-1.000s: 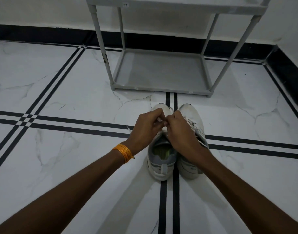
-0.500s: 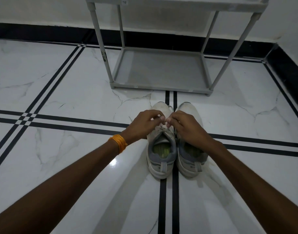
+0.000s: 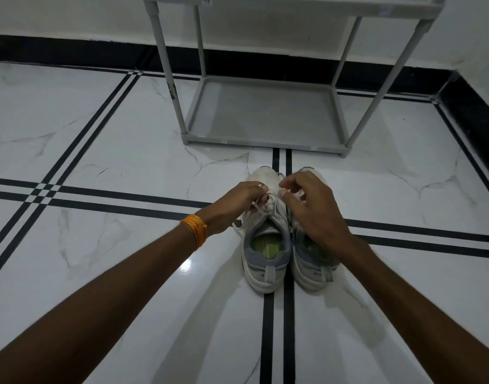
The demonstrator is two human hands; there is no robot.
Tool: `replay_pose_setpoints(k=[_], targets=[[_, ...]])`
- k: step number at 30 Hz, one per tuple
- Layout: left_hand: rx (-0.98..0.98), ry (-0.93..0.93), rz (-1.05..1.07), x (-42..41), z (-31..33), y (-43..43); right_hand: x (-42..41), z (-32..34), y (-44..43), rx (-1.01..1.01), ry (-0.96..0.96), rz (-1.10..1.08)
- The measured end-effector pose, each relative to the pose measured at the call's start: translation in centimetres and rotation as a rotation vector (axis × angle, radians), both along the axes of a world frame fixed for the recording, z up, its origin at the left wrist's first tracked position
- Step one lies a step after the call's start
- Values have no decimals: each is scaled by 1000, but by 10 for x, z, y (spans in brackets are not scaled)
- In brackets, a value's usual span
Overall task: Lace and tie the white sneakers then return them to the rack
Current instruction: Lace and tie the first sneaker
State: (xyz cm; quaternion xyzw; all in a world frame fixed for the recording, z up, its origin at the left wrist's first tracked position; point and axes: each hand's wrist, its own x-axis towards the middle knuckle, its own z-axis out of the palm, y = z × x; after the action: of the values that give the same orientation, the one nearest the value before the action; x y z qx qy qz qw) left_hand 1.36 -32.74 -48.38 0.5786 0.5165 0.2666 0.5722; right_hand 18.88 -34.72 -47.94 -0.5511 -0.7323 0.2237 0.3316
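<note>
The left hand (image 3: 237,202) pinches a white lace (image 3: 265,207) over the left sneaker (image 3: 265,245). The right hand (image 3: 310,209) hovers beside it, fingers (image 3: 286,185) loosely curled, gripping nothing that shows. Both sneakers stand side by side on the marble floor (image 3: 99,162), before the grey shoe rack (image 3: 265,117).

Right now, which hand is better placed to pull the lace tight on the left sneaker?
Left. The left hand already pinches the lace over the left sneaker; the right hand hovers open-fingered above the right sneaker.
</note>
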Motion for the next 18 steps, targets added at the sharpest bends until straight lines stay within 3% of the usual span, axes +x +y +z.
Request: replay_pose_setpoints(k=[5,9,11,13,16,18], targets=[[-13,50,16,2,-4,3,-10,5,-3,96,-239,65],[54,75,6,0,-7,3,-12,14,-3,87,-96,-2],[241,184,29,-1,-7,2,-8,19,-5,35,-93,-35],[425,315,107,-10,-12,6,4,19,-6,-67,-240,-61],[503,473,205,-36,-25,13,28,18,-16,-254,-458,-109],[524,686,139,-45,-38,10,33,12,-26,-354,-502,-107]])
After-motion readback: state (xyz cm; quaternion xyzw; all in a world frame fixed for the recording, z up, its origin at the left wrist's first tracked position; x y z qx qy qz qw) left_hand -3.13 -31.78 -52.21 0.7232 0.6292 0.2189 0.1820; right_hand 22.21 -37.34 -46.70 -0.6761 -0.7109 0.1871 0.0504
